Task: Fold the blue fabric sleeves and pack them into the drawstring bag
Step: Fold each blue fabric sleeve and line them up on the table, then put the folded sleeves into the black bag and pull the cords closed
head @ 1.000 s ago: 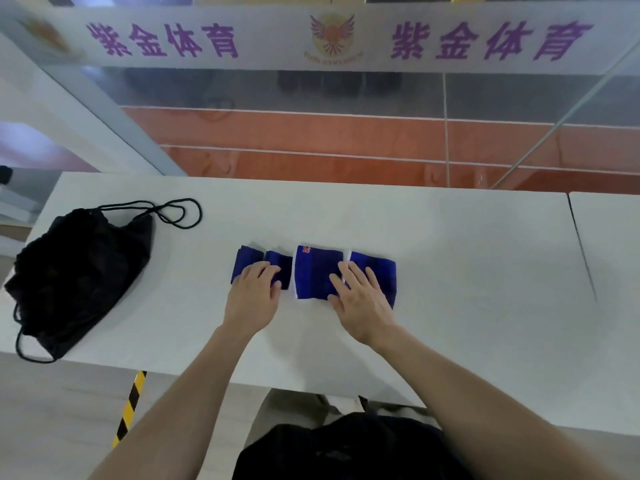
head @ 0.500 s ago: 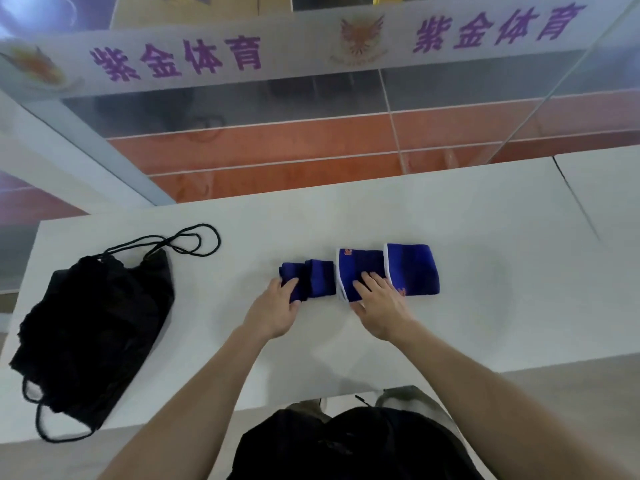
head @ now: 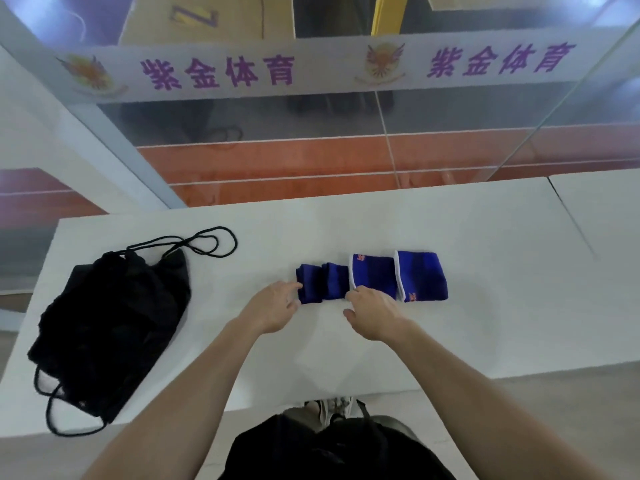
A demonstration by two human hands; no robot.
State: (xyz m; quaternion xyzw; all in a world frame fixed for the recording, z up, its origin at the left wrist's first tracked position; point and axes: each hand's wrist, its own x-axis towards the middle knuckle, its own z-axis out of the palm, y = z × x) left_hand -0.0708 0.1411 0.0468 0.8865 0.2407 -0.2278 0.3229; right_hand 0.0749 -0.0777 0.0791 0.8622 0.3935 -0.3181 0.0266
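Blue fabric sleeves (head: 372,278) just beyond both grips, fingertips at near edge.

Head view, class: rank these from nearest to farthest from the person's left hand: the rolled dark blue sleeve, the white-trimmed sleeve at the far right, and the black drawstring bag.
1. Rolled dark blue sleeve: touching the left hand at its fingertips, just to its right.
2. Black drawstring bag: off to the left, near the table edge.
3. White-trimmed sleeve at the far right: right end of the row, beyond the right hand.
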